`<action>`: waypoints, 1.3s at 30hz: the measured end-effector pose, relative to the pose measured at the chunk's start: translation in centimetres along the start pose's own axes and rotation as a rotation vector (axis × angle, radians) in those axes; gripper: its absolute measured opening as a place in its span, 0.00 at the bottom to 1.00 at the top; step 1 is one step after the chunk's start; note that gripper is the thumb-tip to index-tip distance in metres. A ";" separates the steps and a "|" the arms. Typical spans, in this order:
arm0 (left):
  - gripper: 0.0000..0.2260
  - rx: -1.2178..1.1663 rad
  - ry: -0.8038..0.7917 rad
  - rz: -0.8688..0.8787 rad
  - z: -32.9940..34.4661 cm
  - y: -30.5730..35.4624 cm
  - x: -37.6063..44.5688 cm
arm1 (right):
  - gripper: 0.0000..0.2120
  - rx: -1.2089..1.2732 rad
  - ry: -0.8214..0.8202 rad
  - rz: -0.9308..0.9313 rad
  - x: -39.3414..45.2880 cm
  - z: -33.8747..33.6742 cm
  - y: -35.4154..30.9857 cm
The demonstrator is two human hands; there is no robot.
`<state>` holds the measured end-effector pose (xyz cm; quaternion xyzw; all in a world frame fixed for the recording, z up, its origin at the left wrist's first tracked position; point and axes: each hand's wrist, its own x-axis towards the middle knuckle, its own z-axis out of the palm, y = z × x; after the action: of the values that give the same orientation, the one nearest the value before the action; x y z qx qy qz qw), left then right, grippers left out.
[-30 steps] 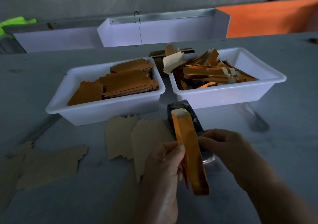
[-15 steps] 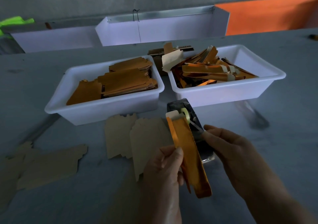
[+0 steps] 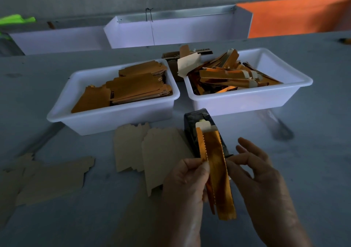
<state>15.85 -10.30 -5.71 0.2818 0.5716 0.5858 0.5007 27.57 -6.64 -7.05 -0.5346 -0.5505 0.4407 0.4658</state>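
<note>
My left hand (image 3: pixel 187 180) pinches a long folded orange-gold foil box (image 3: pixel 215 170) at its left edge, holding it upright and tilted. A pale strip of tape (image 3: pixel 206 127) lies across the box's top end. My right hand (image 3: pixel 254 169) is at the box's right edge with thumb and forefinger touching it, the other fingers spread. Right behind the box stands a black tape dispenser (image 3: pixel 195 122), mostly hidden by it.
A white tub (image 3: pixel 114 117) at the left holds stacked flat orange blanks; another white tub (image 3: pixel 247 98) at the right holds several folded, taped boxes. Flat cardboard blanks (image 3: pixel 161 151) lie face down on the grey table, more blanks (image 3: pixel 51 178) at the left. White trays stand behind.
My right hand drew tape from the dispenser; a pale strip now sits across the box's top end. The box has turned its gold face toward me.
</note>
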 end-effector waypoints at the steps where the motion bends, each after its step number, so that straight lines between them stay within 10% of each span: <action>1: 0.07 0.011 -0.007 -0.001 -0.1 0.1 0.0 | 0.09 -0.017 0.001 -0.009 -0.1 0.1 0.2; 18: 0.05 0.296 0.009 0.044 0.7 1.3 0.2 | 0.07 -0.489 0.047 -0.255 0.2 0.3 0.4; 23: 0.04 0.243 -0.049 -0.044 0.4 2.0 0.5 | 0.10 -0.276 0.064 -0.215 0.4 -2.5 -0.1; 30: 0.04 0.181 -0.099 -0.104 0.2 2.5 0.1 | 0.06 0.038 -0.345 -0.117 -0.6 -3.4 -3.7; 39: 0.05 0.187 -0.130 -0.116 -0.4 2.8 -0.5 | 0.18 -0.175 -0.359 -0.223 -0.6 -2.4 -4.3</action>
<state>14.94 -10.47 -3.03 0.3310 0.6053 0.4807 0.5413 29.21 -7.41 -2.42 -0.4217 -0.7164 0.4251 0.3580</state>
